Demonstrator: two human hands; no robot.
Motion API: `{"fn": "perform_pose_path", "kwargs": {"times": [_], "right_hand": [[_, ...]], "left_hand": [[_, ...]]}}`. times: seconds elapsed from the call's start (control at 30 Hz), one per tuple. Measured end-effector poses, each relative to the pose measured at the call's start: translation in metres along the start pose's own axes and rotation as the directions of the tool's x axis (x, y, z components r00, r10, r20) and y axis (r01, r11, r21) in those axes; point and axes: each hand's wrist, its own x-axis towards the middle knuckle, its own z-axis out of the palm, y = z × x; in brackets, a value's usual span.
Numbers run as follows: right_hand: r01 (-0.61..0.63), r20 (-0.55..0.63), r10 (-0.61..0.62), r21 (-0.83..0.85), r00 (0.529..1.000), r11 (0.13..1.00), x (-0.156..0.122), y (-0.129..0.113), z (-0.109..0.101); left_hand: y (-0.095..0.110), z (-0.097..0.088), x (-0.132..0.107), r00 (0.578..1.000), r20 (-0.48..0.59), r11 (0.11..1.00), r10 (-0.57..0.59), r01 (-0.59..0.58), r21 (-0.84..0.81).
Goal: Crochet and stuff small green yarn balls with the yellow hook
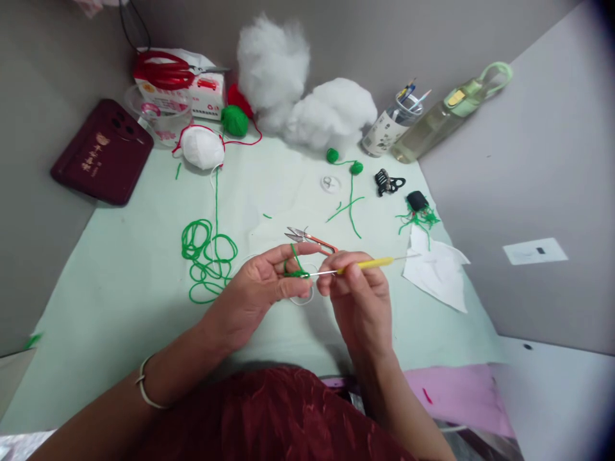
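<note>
Pinched between the thumb and fingers of my left hand point(262, 282) is a small piece of green crochet work point(296, 274). A strand of green yarn runs up from it to my raised index finger. My right hand point(360, 294) is closed around the yellow handle of a crochet hook point(369, 263), whose metal tip points left and meets the green stitches. Behind my fingers lie thread snips point(314, 241) with orange handles, partly hidden. Loose coils of green yarn point(211, 259) spread on the table to the left of my left hand.
At the back stand white stuffing point(331, 112), a white yarn ball point(202, 147), a green yarn ball point(235, 120) and red scissors point(166, 70) on a box. A pen holder point(384, 133) and bottle point(432, 125) are back right. Crumpled paper point(435, 272) lies right; a maroon case point(103, 152) left.
</note>
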Motion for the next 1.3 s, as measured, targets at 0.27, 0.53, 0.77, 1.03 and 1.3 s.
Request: {"fn": "perform_pose_path", "kwargs": {"times": [0.27,0.53,0.77,1.03,1.3], "right_hand": [[0.136,0.015,-0.137,-0.233,0.99,0.963,-0.002,0.015,-0.002],[0.474,0.187,-0.488,-0.668,0.853,0.573,-0.009,0.01,0.008],[0.402,0.056,-0.454,-0.568,0.889,0.718,-0.006,0.001,0.004],[0.488,0.164,-0.53,-0.672,0.832,0.557,-0.004,0.009,0.009],[0.239,-0.005,-0.258,-0.355,0.966,0.904,0.002,0.003,0.005]], "left_hand": [[-0.004,0.0,-0.002,0.98,-0.124,0.965,0.153,-0.121,0.234],[-0.007,0.004,0.001,0.982,-0.159,0.994,0.101,-0.091,0.067],[0.001,0.0,0.002,0.99,-0.14,0.996,0.006,-0.019,-0.088],[-0.004,0.004,0.002,0.991,-0.133,0.997,0.012,-0.021,-0.073],[-0.001,0.003,0.0,0.976,-0.188,0.993,0.107,-0.096,0.069]]}}
